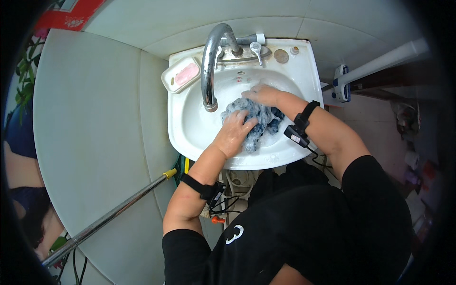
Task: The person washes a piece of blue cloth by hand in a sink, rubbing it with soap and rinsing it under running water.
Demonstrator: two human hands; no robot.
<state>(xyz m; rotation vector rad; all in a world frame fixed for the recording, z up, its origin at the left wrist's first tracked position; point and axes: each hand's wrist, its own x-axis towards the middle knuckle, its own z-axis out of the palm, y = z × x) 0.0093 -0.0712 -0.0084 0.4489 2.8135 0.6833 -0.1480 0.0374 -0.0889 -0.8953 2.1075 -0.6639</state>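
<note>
Washing place: a white ceramic wash basin [190,128] is set against pale grey wall tiles, and the work is done inside its bowl
Tap: a curved grey metal faucet [209,61] arches over the bowl, its spout ending just left of the cloth
Cloth position: a wet dark blue-grey bundled cloth [259,121] lies in the middle of the bowl, touched by both hands
Cloth look: crumpled into a lump, mottled with pale suds
Cloth handling: judged soft, limp and heavy with water, slippery from soap; best gathered in a full fistful at the bunched middle, not at a loose edge
Left hand [233,133]: laid on the near side of the cloth, fingers curled and grasping its folds
Right hand [262,95]: pressed on the far edge, fingers bent into the cloth
Soap: a pink bar in a white dish [180,74] rests on the basin's left rim
</note>
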